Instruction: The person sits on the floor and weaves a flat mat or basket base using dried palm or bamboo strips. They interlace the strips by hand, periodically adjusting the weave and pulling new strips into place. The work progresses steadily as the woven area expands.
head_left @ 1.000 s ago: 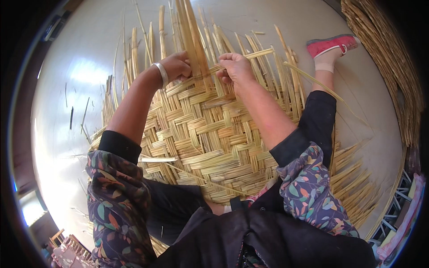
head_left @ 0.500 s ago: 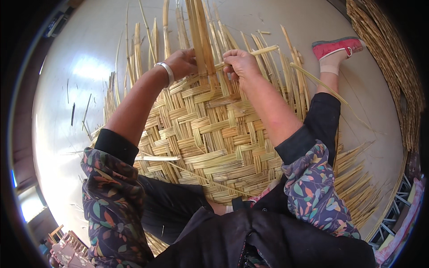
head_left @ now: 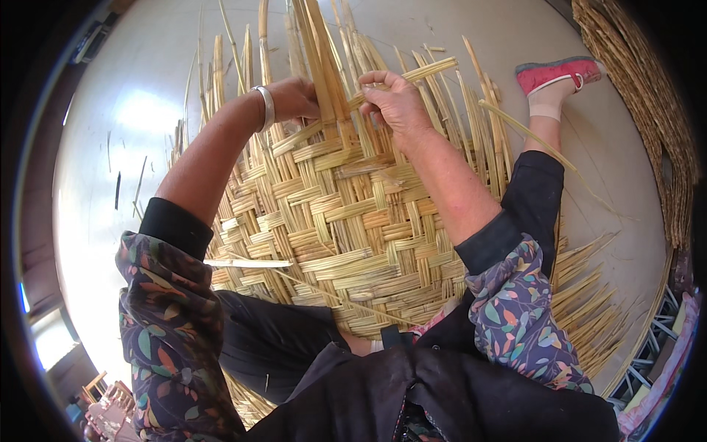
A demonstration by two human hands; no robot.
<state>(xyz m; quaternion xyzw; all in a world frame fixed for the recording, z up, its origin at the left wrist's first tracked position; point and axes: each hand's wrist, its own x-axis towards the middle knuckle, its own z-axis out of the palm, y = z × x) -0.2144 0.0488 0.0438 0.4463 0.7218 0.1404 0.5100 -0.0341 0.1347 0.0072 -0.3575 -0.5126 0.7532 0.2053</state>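
A broad mat of flat straw-coloured reed strips point(head_left: 346, 210) lies between my legs, woven in a crossing pattern. Some wide upright reed strips point(head_left: 324, 62) rise from its far part. At their left edge is my left hand point(head_left: 293, 99), with a silver bangle on the wrist; it is closed on these strips, its fingertips hidden behind them. Just right of them, my right hand point(head_left: 394, 104) pinches a crosswise reed strip point(head_left: 431, 70) between thumb and fingers. This strip slants up to the right over loose strip ends.
Loose strip ends fan out at the far edge and lower right point(head_left: 589, 295). A thin pale strip point(head_left: 250, 263) lies across the mat at left. My red shoe point(head_left: 556, 75) rests on the grey floor point(head_left: 471, 22). Bundled brown stalks point(head_left: 648, 110) stand at far right.
My left hand and forearm have shifted slightly left, and the upright strips lean further left. The crosswise strip in my right hand has tilted up a little at its right end.
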